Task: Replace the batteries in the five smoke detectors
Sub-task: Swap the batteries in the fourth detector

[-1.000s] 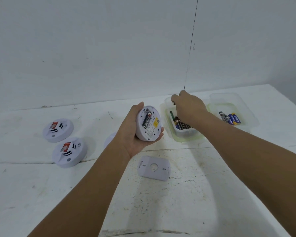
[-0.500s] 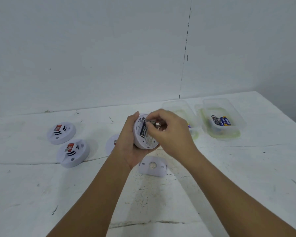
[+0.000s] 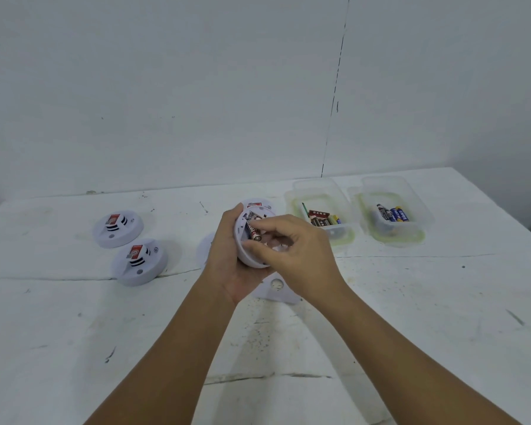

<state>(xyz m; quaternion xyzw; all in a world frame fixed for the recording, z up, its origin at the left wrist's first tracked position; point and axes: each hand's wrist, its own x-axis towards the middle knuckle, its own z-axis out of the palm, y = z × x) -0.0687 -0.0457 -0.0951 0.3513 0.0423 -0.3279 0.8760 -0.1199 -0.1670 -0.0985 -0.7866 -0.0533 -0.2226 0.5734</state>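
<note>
My left hand (image 3: 227, 265) grips a white round smoke detector (image 3: 246, 246) with its open back turned towards me. A dark battery (image 3: 253, 231) lies in its compartment. My right hand (image 3: 292, 250) pinches at the detector's back beside that battery; whether it holds a second battery is hidden by the fingers. Two more detectors (image 3: 117, 228) (image 3: 139, 261) lie face up at the left. Another detector (image 3: 259, 203) shows behind the held one, and one edge (image 3: 203, 248) peeks out left of my wrist. The white cover plate (image 3: 278, 289) lies under my hands.
Two clear plastic tubs stand at the right: the nearer tub (image 3: 344, 237) holds several mixed batteries, the far tub (image 3: 411, 237) holds blue and black batteries. A white wall rises behind the white table (image 3: 411, 317).
My right hand left the nearer tub, came back to the detector and now presses at its battery compartment. The detector stays in my left hand.
</note>
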